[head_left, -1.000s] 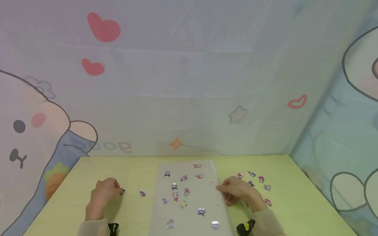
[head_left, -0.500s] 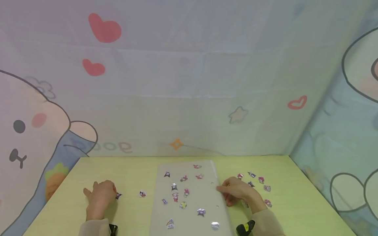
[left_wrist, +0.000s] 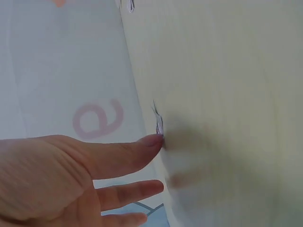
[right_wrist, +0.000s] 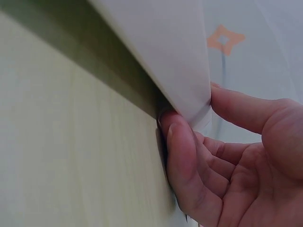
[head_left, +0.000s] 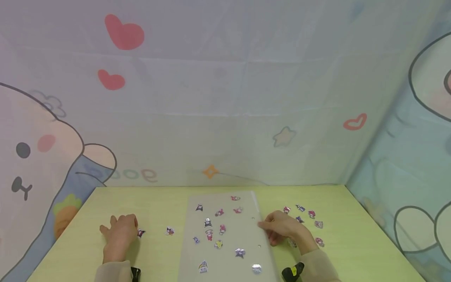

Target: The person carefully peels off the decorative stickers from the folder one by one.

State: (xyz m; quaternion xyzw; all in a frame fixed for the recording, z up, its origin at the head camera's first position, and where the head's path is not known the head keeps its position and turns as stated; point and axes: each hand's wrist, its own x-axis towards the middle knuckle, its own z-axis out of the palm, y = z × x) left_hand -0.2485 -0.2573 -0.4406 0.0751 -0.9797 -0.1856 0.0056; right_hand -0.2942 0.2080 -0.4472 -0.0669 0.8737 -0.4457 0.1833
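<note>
In the head view my left hand (head_left: pixel 121 235) is low over the table's left side. Its thumb and a hidden finger pinch a small dark and red sticker (head_left: pixel 141 232); the left wrist view shows the thumb tip against the same sticker (left_wrist: pixel 159 122), seen almost edge-on. A flat white board (head_left: pixel 229 219) lies in the middle, bearing several cartoon stickers and two tiny round dots by its right side. My right hand (head_left: pixel 282 227) grips the board's right edge. From the right wrist, thumb above and index finger below hold that white edge (right_wrist: pixel 165 56) slightly off the table.
One loose sticker (head_left: pixel 170 231) lies between my left hand and the board. Several more stickers (head_left: pixel 318 224) are scattered on the pale wooden table (head_left: pixel 352 250) right of the board. A cartoon-printed cloth (head_left: pixel 225 98) hangs along the table's back edge.
My left hand has moved slightly left and turned, its other fingers spreading. The sticker at its fingertips has shifted left and shows more of its printed face. My right hand stays on the board.
</note>
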